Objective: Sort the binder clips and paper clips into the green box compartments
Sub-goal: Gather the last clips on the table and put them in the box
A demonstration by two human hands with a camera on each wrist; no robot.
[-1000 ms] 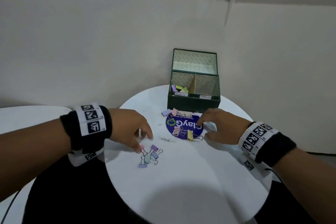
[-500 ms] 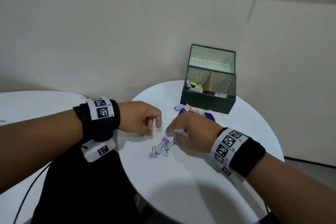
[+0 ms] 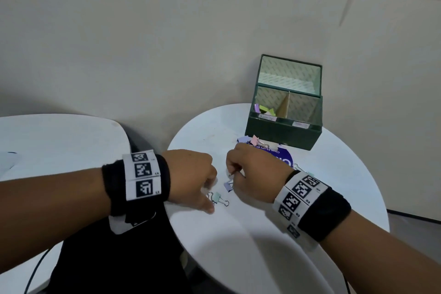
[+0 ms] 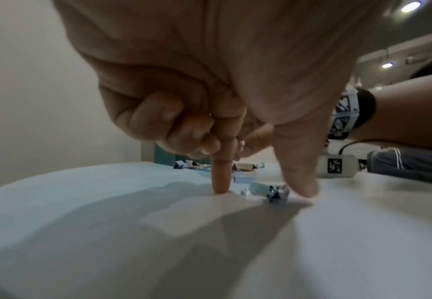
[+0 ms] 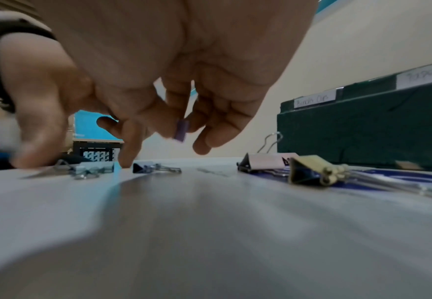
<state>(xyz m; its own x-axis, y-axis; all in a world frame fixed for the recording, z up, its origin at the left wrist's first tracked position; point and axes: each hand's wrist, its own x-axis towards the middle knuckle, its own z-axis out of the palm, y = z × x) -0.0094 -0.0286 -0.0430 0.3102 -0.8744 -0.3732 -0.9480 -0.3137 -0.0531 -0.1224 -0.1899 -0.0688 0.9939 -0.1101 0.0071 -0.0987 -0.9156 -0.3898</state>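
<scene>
The green box [image 3: 281,132] stands open at the back of the round white table [image 3: 262,234]; its left compartment holds several coloured binder clips [image 3: 263,110]. My right hand [image 3: 230,172] pinches a small purple binder clip [image 5: 181,130] just above the table. A mint binder clip [image 3: 217,197] lies between the index finger and thumb of my left hand [image 4: 260,190], both tips on the table. The other left fingers curl round a small silver paper clip [image 4: 241,144]. A lavender clip [image 3: 228,186] lies between the hands.
Pink [image 5: 263,161] and yellow [image 5: 312,170] binder clips lie on a purple round sticker [image 3: 285,160] in front of the box. A second white table [image 3: 59,138] stands at the left, with a dark gap [image 3: 107,258] between the tables. A wall is close behind.
My right hand came left from the sticker to the small clips and lifted the purple one. My left hand picked up the paper clip, then set finger and thumb down around the mint clip.
</scene>
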